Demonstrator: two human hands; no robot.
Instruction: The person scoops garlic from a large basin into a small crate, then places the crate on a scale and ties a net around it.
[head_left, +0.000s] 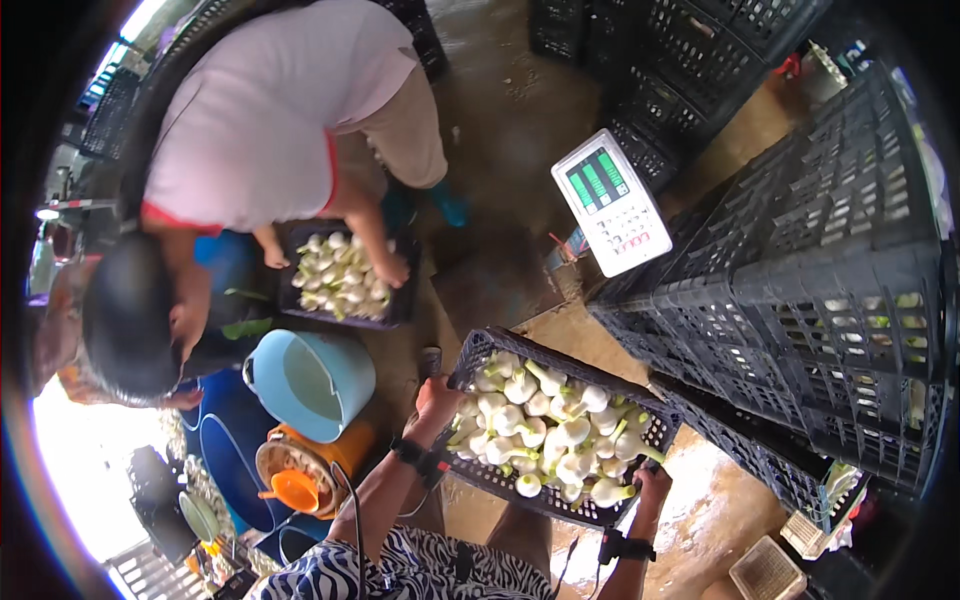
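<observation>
A black perforated plastic crate (540, 501) full of white bulbs with short green stems (574, 431), which look like fresh garlic, is held in front of my body. My left hand (437, 403) grips its left end near the far corner. At the near right corner, my right hand (651, 484) has hold of the other end; the crate partly hides its fingers. Beyond the crate's far side lies the dark floor platform (491, 277) of a weighing scale. Its white display head (613, 206) stands to the right, with lit green screens.
Tall stacks of black crates (787, 300) rise at right. A co-worker (247, 112) bends over another crate of bulbs (341, 277) at upper left. A light-blue bucket (315, 386) and an orange bucket holding an orange scoop (295, 490) stand left. The floor (697, 495) looks wet.
</observation>
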